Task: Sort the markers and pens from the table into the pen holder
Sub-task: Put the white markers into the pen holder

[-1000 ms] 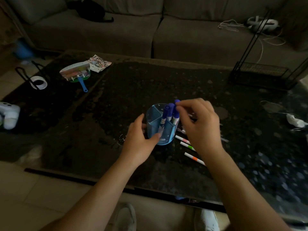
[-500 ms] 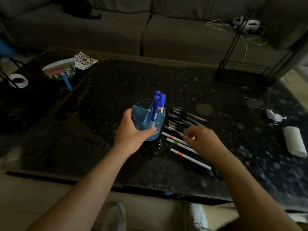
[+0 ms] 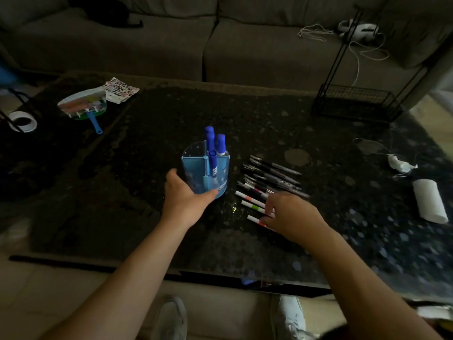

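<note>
Now hands [image 3: 186, 197] by pen holder [image 3: 196, 173]

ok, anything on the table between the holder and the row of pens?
Head view: nothing. Only bare table separates the holder from the pens.

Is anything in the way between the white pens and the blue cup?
Nothing visible. Bare dark stone tabletop lies between the thin white pens and the translucent blue pen holder. The left hand grips the holder's near-left side, away from that path.
</note>
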